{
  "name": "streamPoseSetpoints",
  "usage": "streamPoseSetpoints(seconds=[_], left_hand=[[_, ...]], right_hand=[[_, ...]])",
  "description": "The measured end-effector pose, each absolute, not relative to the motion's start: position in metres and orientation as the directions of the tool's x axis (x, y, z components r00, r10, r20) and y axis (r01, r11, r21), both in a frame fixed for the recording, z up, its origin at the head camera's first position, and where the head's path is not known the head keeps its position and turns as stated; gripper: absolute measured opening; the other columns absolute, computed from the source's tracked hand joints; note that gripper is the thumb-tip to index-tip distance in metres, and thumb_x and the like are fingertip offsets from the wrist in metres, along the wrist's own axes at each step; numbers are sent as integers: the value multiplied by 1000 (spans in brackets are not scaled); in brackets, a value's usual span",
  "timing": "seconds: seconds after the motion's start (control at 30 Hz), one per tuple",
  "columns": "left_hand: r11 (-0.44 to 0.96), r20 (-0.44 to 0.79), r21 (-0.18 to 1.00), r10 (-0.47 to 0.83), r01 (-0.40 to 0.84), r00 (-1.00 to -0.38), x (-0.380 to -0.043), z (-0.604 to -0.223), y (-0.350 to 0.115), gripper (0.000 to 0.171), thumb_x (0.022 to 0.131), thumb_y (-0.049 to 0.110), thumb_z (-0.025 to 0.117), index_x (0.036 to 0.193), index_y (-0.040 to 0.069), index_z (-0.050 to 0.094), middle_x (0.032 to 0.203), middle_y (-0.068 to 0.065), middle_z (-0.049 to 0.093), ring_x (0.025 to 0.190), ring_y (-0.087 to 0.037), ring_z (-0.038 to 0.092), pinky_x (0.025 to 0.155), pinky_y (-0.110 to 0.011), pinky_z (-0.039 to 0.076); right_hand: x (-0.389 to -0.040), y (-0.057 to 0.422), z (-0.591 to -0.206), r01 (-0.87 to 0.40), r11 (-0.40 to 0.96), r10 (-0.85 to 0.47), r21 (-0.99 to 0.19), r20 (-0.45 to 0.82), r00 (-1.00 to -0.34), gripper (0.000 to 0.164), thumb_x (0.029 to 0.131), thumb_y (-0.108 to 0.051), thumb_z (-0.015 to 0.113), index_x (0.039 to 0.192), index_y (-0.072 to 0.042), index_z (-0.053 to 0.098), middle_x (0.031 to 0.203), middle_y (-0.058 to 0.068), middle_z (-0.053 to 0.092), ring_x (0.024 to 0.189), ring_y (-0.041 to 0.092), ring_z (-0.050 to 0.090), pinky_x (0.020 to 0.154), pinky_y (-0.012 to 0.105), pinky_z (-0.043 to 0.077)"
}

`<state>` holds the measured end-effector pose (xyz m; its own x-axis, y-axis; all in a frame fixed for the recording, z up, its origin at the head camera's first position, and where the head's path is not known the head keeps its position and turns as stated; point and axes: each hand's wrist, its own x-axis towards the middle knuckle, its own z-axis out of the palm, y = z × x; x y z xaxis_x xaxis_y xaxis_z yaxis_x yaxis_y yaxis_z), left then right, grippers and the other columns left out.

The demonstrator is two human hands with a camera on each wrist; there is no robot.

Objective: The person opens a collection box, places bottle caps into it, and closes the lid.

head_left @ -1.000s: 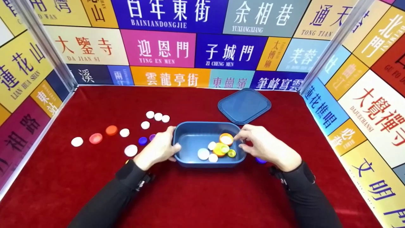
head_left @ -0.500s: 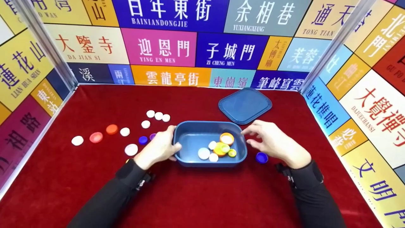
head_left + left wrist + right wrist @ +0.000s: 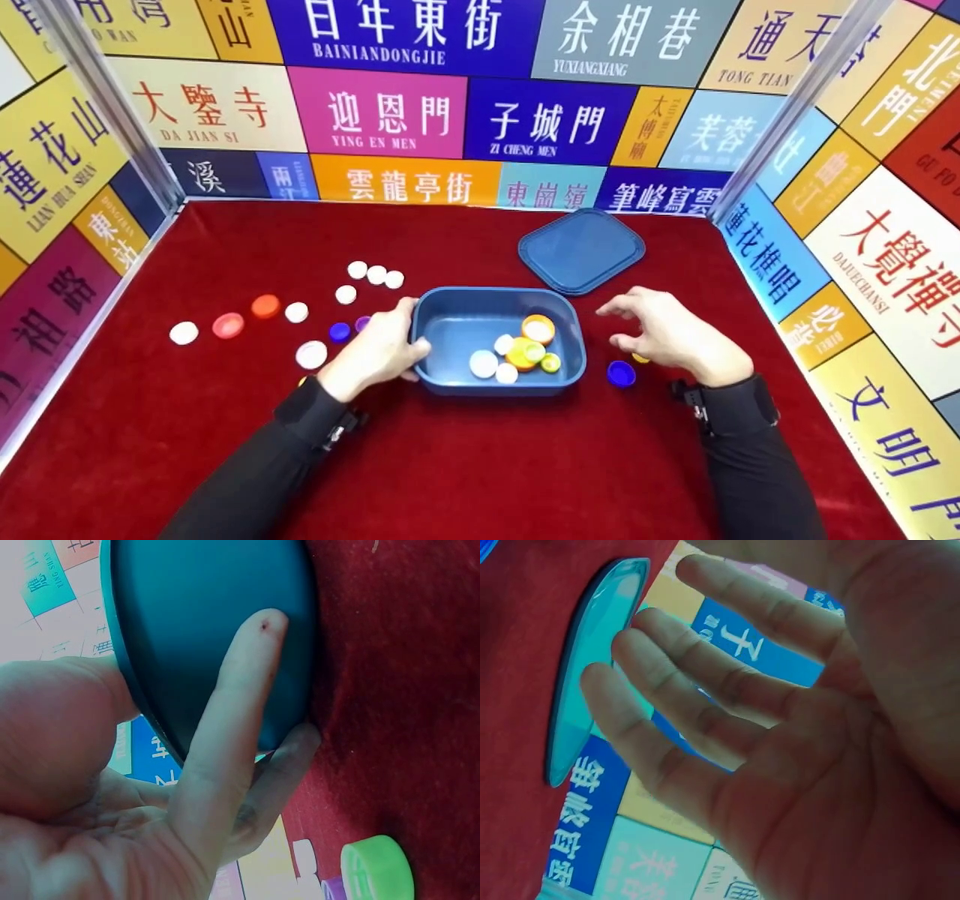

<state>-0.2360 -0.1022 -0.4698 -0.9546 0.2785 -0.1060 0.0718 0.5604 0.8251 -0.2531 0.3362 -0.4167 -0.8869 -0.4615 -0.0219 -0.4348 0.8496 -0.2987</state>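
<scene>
My left hand (image 3: 379, 349) grips the left end of a blue rectangular plastic container (image 3: 454, 341), its thumb over the rim. In the left wrist view, the fingers (image 3: 225, 727) lie along the container's outer wall (image 3: 202, 630). Several white, orange and yellow-green bottle caps lie inside toward the right, among them an orange cap (image 3: 538, 328). To the right of the container, my right hand (image 3: 667, 337) hovers with nothing in it, fingers loosely bent. A blue bottle cap (image 3: 621, 373) lies below its fingers, and a yellow cap (image 3: 640, 358) is partly hidden beneath the hand.
A blue lid (image 3: 582, 251) lies flat behind the container. On the left of the red cloth (image 3: 480, 465) are several loose caps, including a red cap (image 3: 228, 325) and a white cap (image 3: 311, 355). Printed panels (image 3: 397, 112) wall in the back and sides.
My right hand has moved right, away from the container's right end, uncovering the blue cap and part of the yellow one. The left hand and the container stay put.
</scene>
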Motion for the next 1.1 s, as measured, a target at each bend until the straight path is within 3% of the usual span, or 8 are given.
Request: streamPoseSetpoints(seconds=[0.27, 0.43, 0.63, 0.8, 1.1], left_hand=[[566, -117, 822, 272, 61, -955, -236, -470, -101, 67, 105, 2, 73, 166, -2, 45, 153, -32, 69, 85, -33, 89, 68, -40, 74], [570, -114, 819, 269, 63, -956, -235, -470, -101, 68, 105, 2, 73, 167, -2, 45, 152, -32, 69, 84, -32, 88, 67, -40, 73], [564, -107, 823, 271, 68, -957, -236, -471, -101, 67, 104, 1, 72, 165, -3, 46, 151, -32, 70, 82, -32, 88, 66, -40, 73], [552, -97, 830, 272, 73, -957, -236, -471, -102, 65, 103, 0, 72, 164, -3, 47, 149, -33, 71, 81, -33, 88, 65, -40, 73], [555, -102, 828, 278, 73, -955, -236, -470, -102, 67, 105, 0, 74, 165, -3, 46, 152, -32, 69, 86, -33, 89, 67, -42, 74]], right_hand=[[-261, 357, -427, -312, 884, -394, -348, -193, -899, 42, 100, -3, 85, 141, -5, 82, 135, 23, 82, 122, 43, 74, 107, 64, 67], [-263, 363, -431, -259, 892, -367, -371, -260, -893, 35, 98, -1, 84, 132, -8, 85, 128, 19, 84, 113, 37, 72, 95, 53, 70], [-266, 365, -435, -256, 899, -361, -355, -269, -893, 27, 92, 0, 92, 116, -10, 86, 109, 15, 82, 99, 29, 68, 79, 39, 63], [-267, 364, -437, -257, 908, -350, -330, -264, -899, 20, 90, 2, 91, 104, -11, 85, 94, 10, 75, 92, 23, 64, 76, 36, 56], [-269, 363, -437, -218, 921, -313, -323, -283, -907, 9, 97, -3, 88, 101, -11, 86, 95, 9, 77, 89, 26, 67, 70, 36, 61]])
